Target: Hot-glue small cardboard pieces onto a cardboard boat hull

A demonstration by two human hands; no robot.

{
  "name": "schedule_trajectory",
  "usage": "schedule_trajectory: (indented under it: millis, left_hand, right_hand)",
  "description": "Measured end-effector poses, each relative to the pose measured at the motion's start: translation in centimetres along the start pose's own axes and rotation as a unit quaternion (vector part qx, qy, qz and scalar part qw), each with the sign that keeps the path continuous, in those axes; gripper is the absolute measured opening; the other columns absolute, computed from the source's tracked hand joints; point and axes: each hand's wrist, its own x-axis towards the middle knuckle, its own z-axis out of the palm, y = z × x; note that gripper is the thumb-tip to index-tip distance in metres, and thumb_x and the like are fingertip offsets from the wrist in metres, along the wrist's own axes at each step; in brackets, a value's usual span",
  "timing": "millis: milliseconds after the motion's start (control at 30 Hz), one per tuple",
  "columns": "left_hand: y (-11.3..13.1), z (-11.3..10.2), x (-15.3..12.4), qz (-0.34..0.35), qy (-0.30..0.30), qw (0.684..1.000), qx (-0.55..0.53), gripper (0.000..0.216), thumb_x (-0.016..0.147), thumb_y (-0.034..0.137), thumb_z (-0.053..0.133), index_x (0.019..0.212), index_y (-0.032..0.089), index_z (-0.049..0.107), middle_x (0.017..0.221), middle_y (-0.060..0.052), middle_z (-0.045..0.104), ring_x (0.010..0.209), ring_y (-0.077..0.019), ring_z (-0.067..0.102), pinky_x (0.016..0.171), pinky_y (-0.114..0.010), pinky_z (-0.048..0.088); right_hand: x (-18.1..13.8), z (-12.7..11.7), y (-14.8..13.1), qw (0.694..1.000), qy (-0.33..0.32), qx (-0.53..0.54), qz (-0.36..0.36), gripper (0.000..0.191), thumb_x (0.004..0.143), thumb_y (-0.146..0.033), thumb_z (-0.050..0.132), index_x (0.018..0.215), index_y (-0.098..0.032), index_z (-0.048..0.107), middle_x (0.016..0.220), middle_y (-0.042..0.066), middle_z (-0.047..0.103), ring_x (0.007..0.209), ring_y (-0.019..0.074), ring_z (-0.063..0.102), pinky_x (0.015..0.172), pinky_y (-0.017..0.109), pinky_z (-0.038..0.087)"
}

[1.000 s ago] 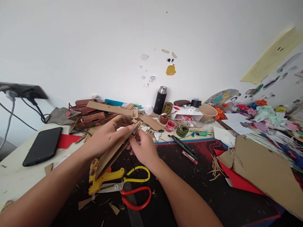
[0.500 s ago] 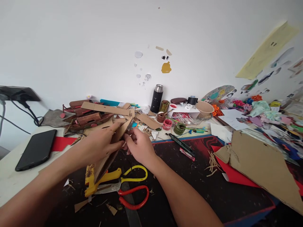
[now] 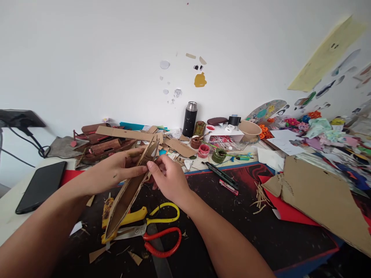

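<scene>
A narrow, boat-shaped cardboard piece [image 3: 124, 202], hollow along its middle and pointed at both ends, is held above the dark mat. My left hand [image 3: 124, 168] grips its left wall, thumb laid across the opening and fingers behind. My right hand [image 3: 168, 173] pinches the right wall near the far end, thumb and fingers closed; some fingertips are hidden behind the cardboard. Beneath the piece lie scissors [image 3: 164, 231] with one yellow and one red handle. A yellow glue gun [image 3: 133, 217] sits beside them, partly covered by the cardboard.
A black phone [image 3: 42, 187] lies at the left. Brown model boats [image 3: 106, 146], a black flask [image 3: 190, 119] and paint jars [image 3: 218, 155] line the back. A black cutter [image 3: 222, 174] lies right of my hands. A big cardboard sheet [image 3: 321, 200] rests at the right.
The cardboard piece has turned so its hollow inside now faces me. Both hands have shifted with it, still holding it. The camera view has moved slightly.
</scene>
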Motion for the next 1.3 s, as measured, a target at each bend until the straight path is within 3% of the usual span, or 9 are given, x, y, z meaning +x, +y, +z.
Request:
schedule_trajectory:
  millis: [33,100,267,400,533,667,767,1100,1300]
  left_hand:
    - [-0.2,-0.2,0.1,-0.016,-0.079,0.997,-0.013,0.055,0.095,0.053,0.075,0.141,0.024,0.073,0.119,-0.005,0.085,0.109,-0.0316,0.078,0.091,-0.039,0.064]
    - [-0.7,-0.5,0.2,-0.035,-0.136,0.99,-0.012,0.06,0.101,0.055,0.068,0.153,0.027,0.065,0.118,-0.004,0.085,0.118,-0.0311,0.075,0.099,-0.038,0.061]
    - [-0.8,-0.3,0.3,-0.027,-0.099,0.995,-0.006,0.061,0.099,0.061,0.068,0.151,0.03,0.069,0.148,-0.005,0.075,0.136,-0.0321,0.068,0.112,-0.036,0.056]
    - [-0.5,0.3,0.3,-0.06,-0.026,0.998,-0.004,0.064,0.091,0.068,0.069,0.141,0.029,0.076,0.149,-0.007,0.075,0.136,-0.0381,0.069,0.107,-0.04,0.06]
    - [0.1,0.7,0.3,-0.082,0.079,0.993,0.016,0.053,0.083,0.068,0.071,0.111,0.025,0.085,0.142,-0.01,0.079,0.135,-0.0419,0.068,0.11,-0.044,0.059]
    - [1.5,1.1,0.4,-0.079,0.044,0.994,-0.066,0.048,0.084,0.065,0.071,0.101,0.023,0.084,0.101,-0.008,0.086,0.091,-0.0335,0.079,0.075,-0.038,0.066]
    - [1.8,1.4,0.7,-0.075,0.038,0.99,-0.111,0.047,0.078,0.062,0.08,0.106,0.023,0.081,0.091,-0.005,0.084,0.075,-0.0285,0.075,0.067,-0.036,0.064]
    - [0.4,2.4,0.9,-0.058,0.095,0.991,-0.077,0.045,0.084,0.057,0.076,0.114,0.023,0.074,0.111,-0.008,0.083,0.101,-0.0349,0.076,0.097,-0.046,0.06]
    - [0.8,3.8,0.5,-0.065,0.096,0.982,-0.147,0.054,0.084,0.057,0.08,0.125,0.023,0.072,0.117,-0.009,0.082,0.107,-0.0359,0.076,0.095,-0.046,0.062]
  right_hand:
    - [0.0,0.0,0.0,1.0,-0.002,0.002,0.0,0.036,0.108,-0.056,0.059,0.09,-0.026,0.052,0.065,-0.005,0.065,0.058,0.0175,0.07,0.055,0.026,0.046]
    - [0.0,-0.1,0.0,1.0,-0.008,0.005,0.0,0.038,0.108,-0.059,0.058,0.09,-0.026,0.052,0.064,-0.005,0.066,0.059,0.0178,0.07,0.056,0.027,0.046]
    - [0.1,0.0,0.2,1.0,-0.017,0.012,0.011,0.038,0.109,-0.059,0.056,0.091,-0.026,0.051,0.066,-0.005,0.067,0.055,0.0172,0.068,0.054,0.027,0.045]
    - [0.2,0.2,0.6,0.998,-0.033,0.045,0.018,0.035,0.11,-0.055,0.058,0.094,-0.025,0.053,0.068,-0.005,0.068,0.05,0.0149,0.067,0.051,0.025,0.044]
    - [0.2,0.5,0.6,0.994,-0.05,0.093,0.032,0.03,0.11,-0.051,0.06,0.098,-0.024,0.057,0.068,-0.006,0.068,0.046,0.0124,0.064,0.048,0.022,0.045]
    - [0.2,0.6,0.5,0.986,-0.059,0.144,0.052,0.032,0.11,-0.051,0.06,0.096,-0.023,0.056,0.068,-0.006,0.069,0.044,0.0109,0.063,0.045,0.02,0.046]
    - [0.3,0.7,0.4,0.981,-0.061,0.172,0.063,0.036,0.108,-0.057,0.06,0.095,-0.024,0.055,0.068,-0.005,0.069,0.043,0.0108,0.062,0.043,0.019,0.046]
    - [0.5,0.6,1.2,0.99,-0.012,0.138,0.031,0.043,0.104,-0.066,0.062,0.11,-0.024,0.058,0.075,-0.006,0.069,0.046,0.012,0.066,0.044,0.02,0.046]
    - [0.1,0.3,0.8,0.996,-0.021,0.084,0.004,0.042,0.105,-0.065,0.063,0.111,-0.023,0.063,0.078,-0.004,0.069,0.049,0.0127,0.067,0.048,0.023,0.047]
